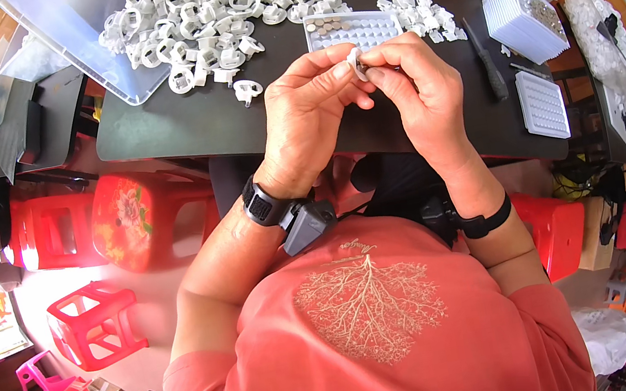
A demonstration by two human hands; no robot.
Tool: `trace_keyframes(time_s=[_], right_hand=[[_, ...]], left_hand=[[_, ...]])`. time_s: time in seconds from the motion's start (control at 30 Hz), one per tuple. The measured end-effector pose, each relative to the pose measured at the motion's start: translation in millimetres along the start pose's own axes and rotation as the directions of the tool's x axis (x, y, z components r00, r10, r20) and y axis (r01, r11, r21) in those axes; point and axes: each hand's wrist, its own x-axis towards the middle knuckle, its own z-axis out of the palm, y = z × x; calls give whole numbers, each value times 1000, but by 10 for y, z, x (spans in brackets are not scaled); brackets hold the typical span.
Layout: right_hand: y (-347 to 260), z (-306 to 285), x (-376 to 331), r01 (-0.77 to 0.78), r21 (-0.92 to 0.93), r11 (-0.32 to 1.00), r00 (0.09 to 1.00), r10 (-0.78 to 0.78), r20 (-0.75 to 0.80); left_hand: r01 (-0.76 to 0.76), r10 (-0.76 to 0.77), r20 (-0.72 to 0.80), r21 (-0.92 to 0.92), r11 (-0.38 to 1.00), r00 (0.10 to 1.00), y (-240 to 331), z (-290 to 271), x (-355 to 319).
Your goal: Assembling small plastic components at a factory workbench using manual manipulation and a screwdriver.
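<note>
The person's left hand (306,105) pinches a small white plastic part (357,64) between thumb and forefinger above the near side of the dark bench (161,130), while the right hand (428,89) brings bent fingertips against its right side; whether these grip it or a tinier piece cannot be told. Just beyond lies a pale tray (376,25) partly filled with round discs (330,24), between a large heap of white ring-shaped parts (204,15) on the left and a scatter of smaller white pieces (419,9) on the right.
</note>
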Motion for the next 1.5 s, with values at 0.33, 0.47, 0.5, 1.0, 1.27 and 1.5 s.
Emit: trace_keyframes(time_s=[0.33, 0.47, 0.5, 1.0, 1.27, 1.5], right_hand=[[13, -41, -33, -41, 86, 995, 999, 40, 14], [-5, -36, -32, 43, -29, 999, 997, -45, -61], [8, -25, -29, 41, -30, 999, 997, -43, -63], [133, 17, -23, 106, -12, 994, 991, -107, -76], [116, -45, 48, 97, 50, 994, 995, -96, -15], [117, -49, 62, -92, 174, 980, 996, 87, 35]], left_hand=[[-14, 14, 18, 19, 1000, 1000, -4, -22, -5], [8, -9, 52, 12, 1000, 999, 9, -41, 18], [11, -12, 53, 13, 1000, 999, 10, -40, 15], [-23, 21, 52, 43, 999, 998, -3, -19, 1], [-23, 20, 55, 47, 999, 998, -1, -13, -1], [-34, 32, 52, 48, 998, 998, -4, -9, -10]])
